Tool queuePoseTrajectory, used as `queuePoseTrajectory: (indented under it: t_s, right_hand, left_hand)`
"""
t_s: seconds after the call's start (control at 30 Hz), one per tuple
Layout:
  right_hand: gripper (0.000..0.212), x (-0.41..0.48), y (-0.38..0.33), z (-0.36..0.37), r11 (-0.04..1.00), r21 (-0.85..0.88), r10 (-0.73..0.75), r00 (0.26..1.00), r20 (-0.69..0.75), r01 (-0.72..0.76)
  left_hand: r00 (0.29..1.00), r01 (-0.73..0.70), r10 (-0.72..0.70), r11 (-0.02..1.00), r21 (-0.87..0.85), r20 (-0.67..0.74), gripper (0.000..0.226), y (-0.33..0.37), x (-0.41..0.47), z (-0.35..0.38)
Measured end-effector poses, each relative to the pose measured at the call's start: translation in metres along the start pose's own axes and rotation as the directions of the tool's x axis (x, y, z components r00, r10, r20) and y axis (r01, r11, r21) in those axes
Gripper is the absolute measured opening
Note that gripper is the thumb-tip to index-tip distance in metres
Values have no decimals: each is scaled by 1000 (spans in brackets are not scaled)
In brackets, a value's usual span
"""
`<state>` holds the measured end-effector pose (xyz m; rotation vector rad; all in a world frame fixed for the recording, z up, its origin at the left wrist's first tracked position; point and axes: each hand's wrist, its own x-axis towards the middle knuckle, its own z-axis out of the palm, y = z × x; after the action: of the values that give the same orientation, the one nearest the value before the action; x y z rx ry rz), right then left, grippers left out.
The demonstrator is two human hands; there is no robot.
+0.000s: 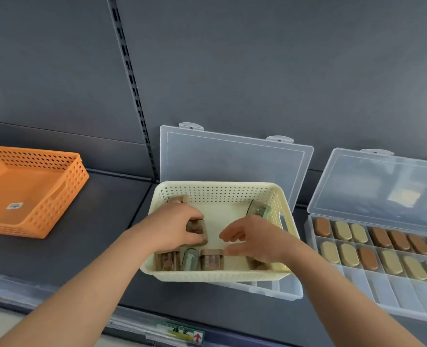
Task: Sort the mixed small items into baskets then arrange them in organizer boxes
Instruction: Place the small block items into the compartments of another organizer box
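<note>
Head view: cream basket (pixel 277 194) holds small jars (pixel 212 259); orange basket (pixel 64 196) bare.

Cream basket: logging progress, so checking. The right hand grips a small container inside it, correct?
No. The head view shows the left hand gripping the small container inside the cream basket; the right hand grips nothing.
</note>
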<state>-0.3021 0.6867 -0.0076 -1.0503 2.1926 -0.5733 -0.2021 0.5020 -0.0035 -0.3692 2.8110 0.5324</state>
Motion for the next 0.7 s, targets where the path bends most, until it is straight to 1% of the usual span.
queuePoseTrajectory:
  t_s: [0.1,0.17,0.2,0.3,0.4,0.47,0.53,0.6,0.67,0.7]
  right_hand:
    - [36,1,-8,10,999,-52,17,996,83,-12]
    - [24,2,-12,14,998,-69,2,992,125,7]
    - [20,2,-13,15,998,-65,-5,992,129,13]
    - [20,2,-14,15,1000,-12,1,995,100,0]
    - [19,3,-15,14,994,108,0,997,71,-7]
    - [19,0,-18,11,985,175,2,1000,7,-4]
    - [23,-6,-18,3,975,221,9,996,-94,12]
    - [31,-19,-13,-8,966,257,12,982,-190,38]
    - [35,-36,-4,-22,942,327,17,965,-261,72]
    - [35,-45,2,-28,925,368,23,956,-294,91]
  left_hand:
    - [991,-8,-7,993,-117,-131,48,-4,-14,-2]
    - [970,-35,-15,979,-202,-244,53,-6,-27,-1]
    - [959,-58,-6,974,-217,-284,57,-7,-32,2]
    - [941,-106,29,972,-211,-339,61,-10,-35,11]
    - [916,-150,39,956,-252,-399,60,-13,-32,13]
    - [904,-181,49,943,-277,-425,57,-14,-33,14]
    - [889,-227,58,918,-326,-454,52,-11,-35,13]
    - [889,-276,46,847,-455,-455,42,0,-36,8]
    - [899,-325,27,709,-626,-437,35,18,-35,5]
    - [905,-341,14,618,-708,-424,33,29,-32,4]
